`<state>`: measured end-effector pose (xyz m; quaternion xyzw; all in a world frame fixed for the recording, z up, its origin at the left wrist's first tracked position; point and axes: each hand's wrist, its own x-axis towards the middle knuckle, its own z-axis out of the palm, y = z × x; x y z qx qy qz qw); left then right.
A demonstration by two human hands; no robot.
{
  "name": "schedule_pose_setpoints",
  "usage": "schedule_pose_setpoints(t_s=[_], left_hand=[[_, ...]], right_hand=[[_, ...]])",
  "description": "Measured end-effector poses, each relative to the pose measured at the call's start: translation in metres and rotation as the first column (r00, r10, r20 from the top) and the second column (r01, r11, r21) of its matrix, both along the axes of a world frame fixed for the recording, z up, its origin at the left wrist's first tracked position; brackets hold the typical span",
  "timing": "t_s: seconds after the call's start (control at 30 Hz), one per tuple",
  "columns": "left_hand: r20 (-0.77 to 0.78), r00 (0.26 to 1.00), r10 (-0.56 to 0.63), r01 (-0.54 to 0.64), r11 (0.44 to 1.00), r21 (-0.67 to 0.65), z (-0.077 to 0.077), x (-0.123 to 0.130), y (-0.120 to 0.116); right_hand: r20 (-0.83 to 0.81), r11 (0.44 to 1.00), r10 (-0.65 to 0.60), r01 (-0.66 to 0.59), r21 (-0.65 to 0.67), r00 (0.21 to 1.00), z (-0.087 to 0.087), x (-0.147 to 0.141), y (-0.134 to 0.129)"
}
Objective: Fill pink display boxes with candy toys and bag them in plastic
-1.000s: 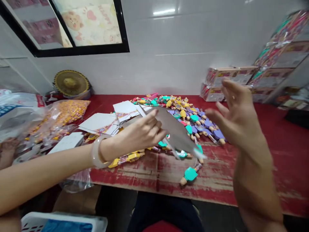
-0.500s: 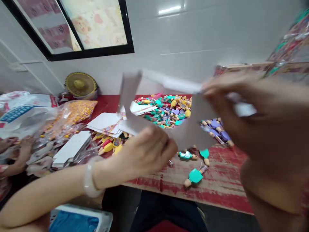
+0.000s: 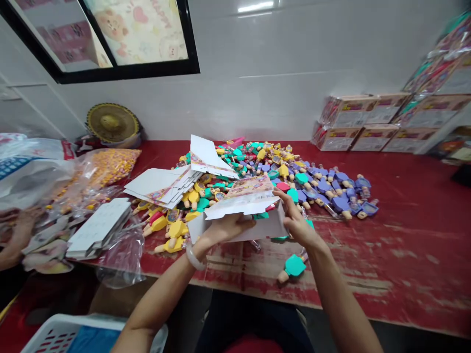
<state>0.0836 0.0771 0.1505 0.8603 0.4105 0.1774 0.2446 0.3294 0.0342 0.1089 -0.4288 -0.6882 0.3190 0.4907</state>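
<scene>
Between my hands is a partly folded cardboard box (image 3: 253,197), white inside and printed in pink and orange outside, with a white flap standing out at the front. My left hand (image 3: 230,228), a pale bangle at its wrist, is closed on the box's near left side; its fingertips are partly hidden. At the right end, my right hand (image 3: 296,220) grips the box wall between thumb and fingers. Behind the box spreads a heap of small plastic toys (image 3: 326,186) in teal, yellow and purple. One teal toy (image 3: 294,266) lies alone near the table's front edge.
Flat printed cards (image 3: 162,184) lie on the toys at left, beside a white card stack (image 3: 99,228). Bags of orange pieces (image 3: 106,169) stand further left, near another person's hand (image 3: 24,230). Packed boxes (image 3: 375,137) are stacked along the wall on the red table (image 3: 415,235).
The cardboard, raised and blurred before, is now lower over the table and folded into more of a box. Both hands have come down, and my right hand has drawn in from the right.
</scene>
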Motion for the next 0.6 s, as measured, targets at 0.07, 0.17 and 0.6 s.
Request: schedule_pose_setpoints(t_s=[0.07,0.17,0.6], left_hand=[[-0.029,0.999,-0.017,0.018,0.998,0.056,-0.009,0.008,0.002],[-0.138,0.99,-0.008,0.024,0.992,0.121,-0.013,0.011,-0.021],[0.416,0.871,0.261,-0.318,0.945,0.073,-0.001,-0.051,-0.006]], right_hand=[[0.037,0.999,-0.01,0.011,-0.048,0.999,-0.001,-0.008,0.0],[-0.033,0.982,-0.177,0.174,-0.074,0.984,0.001,-0.014,0.0],[-0.115,0.986,-0.149,0.14,-0.088,0.982,0.029,-0.008,-0.013]])
